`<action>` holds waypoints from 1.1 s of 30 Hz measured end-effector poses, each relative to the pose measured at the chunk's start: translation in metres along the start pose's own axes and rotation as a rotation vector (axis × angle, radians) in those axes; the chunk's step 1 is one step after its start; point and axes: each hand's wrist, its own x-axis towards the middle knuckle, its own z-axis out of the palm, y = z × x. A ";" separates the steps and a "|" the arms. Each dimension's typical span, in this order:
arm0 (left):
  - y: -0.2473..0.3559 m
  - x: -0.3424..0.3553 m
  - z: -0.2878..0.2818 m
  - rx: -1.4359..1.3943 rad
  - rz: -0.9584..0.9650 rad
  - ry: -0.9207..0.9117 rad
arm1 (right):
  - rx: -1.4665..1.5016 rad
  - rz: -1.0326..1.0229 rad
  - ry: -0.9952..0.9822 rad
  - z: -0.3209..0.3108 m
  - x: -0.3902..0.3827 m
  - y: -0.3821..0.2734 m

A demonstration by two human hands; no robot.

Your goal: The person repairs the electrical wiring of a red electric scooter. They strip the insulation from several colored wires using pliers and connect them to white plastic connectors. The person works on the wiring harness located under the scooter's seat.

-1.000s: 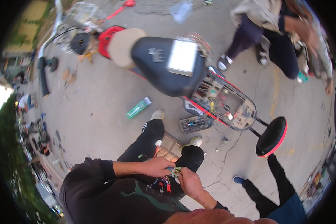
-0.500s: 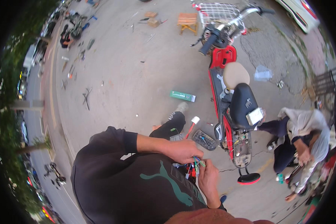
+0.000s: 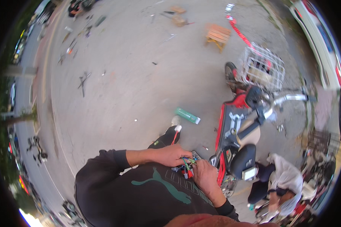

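Observation:
Close in front of my torso, both hands are at a bundle of coloured wires (image 3: 185, 165) with small plastic connectors. My left hand (image 3: 171, 155) is closed, its fingertips pinching green and blue wires. My right hand (image 3: 205, 174) is also closed and grips a pale green connector (image 3: 192, 161) against the left fingertips. Whether the connector halves are joined is hidden by the fingers. Red parts and a grey-blue plug hang below the hands. Beyond the left hand, a white connector (image 3: 178, 129) on a red lead lies by my dark-trousered leg.
A red electric scooter (image 3: 220, 130) with a wire basket (image 3: 262, 70) stands to the right, wrenches (image 3: 235, 122) on its footboard. Beside its seat (image 3: 243, 160) a person (image 3: 286, 181) crouches. A green box (image 3: 187, 115), a wooden stool (image 3: 218, 34) and scattered tools (image 3: 83, 84) are on the pavement.
The view has swung, so the scooter appears turned and its basket lower in the picture. Both hands stay together on the wires, slightly further left in view.

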 end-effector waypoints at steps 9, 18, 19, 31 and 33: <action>0.019 -0.007 -0.106 0.276 -0.021 0.299 | 0.461 0.053 -0.074 -0.026 0.151 -0.019; 0.026 0.045 -0.211 0.165 -0.069 0.388 | 0.396 -0.018 -0.101 -0.078 0.274 0.004; 0.023 0.056 -0.224 0.178 -0.049 0.409 | 0.371 -0.046 -0.137 -0.086 0.293 0.012; 0.060 0.157 -0.418 0.153 -0.321 0.535 | 0.395 -0.187 -0.258 -0.206 0.522 0.011; 0.065 0.167 -0.453 0.119 -0.330 0.514 | 0.316 -0.259 -0.196 -0.219 0.550 0.009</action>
